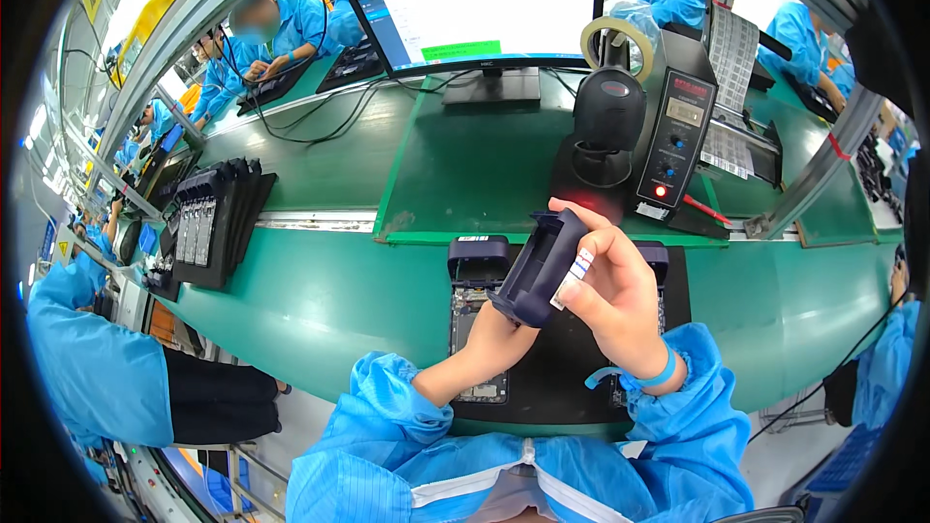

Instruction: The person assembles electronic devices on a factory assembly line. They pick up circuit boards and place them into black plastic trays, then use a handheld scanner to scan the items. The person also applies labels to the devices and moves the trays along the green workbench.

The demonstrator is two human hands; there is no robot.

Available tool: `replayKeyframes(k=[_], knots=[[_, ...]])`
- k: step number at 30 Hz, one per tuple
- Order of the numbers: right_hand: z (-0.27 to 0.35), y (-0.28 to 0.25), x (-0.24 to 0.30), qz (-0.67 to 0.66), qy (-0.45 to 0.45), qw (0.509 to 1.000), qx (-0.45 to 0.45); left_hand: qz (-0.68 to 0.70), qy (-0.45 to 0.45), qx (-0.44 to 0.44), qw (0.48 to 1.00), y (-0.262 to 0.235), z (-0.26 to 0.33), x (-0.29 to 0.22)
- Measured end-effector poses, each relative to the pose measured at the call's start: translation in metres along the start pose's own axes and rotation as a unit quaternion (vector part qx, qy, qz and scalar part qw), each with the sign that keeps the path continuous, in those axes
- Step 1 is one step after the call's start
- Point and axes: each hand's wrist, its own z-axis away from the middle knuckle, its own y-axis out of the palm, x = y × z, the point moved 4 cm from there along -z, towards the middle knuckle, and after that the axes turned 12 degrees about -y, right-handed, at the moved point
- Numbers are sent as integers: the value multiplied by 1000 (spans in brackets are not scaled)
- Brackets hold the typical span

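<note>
— Holding what, exactly?

— Both hands grip a dark holder (536, 269), lifted and tilted above the black mat (562, 368). The right hand (615, 295) closes round its right side, thumb and fingers pinching a small white label (573, 276) against it. The left hand (499, 329) comes up under the holder; how its fingers close, I cannot tell, they are hidden behind it.

— And around the holder?

— Just below and to its left, an opened phone (477, 329) lies on the mat. Beyond the holder stands a black scanner (605, 121), its base glowing red, and a control box (678, 131) just right of that. A tape roll (620, 44) sits atop the box. Farther back from the holder is a monitor (480, 5). Well to the holder's left, a stack of black trays (218, 223) rests on the green bench (320, 291).

— Anyone else?

— Other people in blue coats work well beyond the holder.
</note>
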Motion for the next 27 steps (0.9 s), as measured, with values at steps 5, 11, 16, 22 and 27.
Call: replayKeyframes(k=[5, 11, 16, 22, 27], knots=[[2, 3, 6, 66, -22, 997, 41, -9, 4, 14, 1000, 2, 4, -5], [4, 4, 3, 90, -22, 996, 13, -20, 4, 4, 1000, 1, 6, -10], [-10, -25, 1, 30, 14, 994, -100, -8, -19, 32, 999, -1, 15, 0], [-32, -88, 9, 372, 114, 920, 41, 273, -232, 195, 913, 15, 14, 26], [-22, -126, -21, 646, 237, 697, 202, 321, -337, 226, 856, 12, 11, 30]])
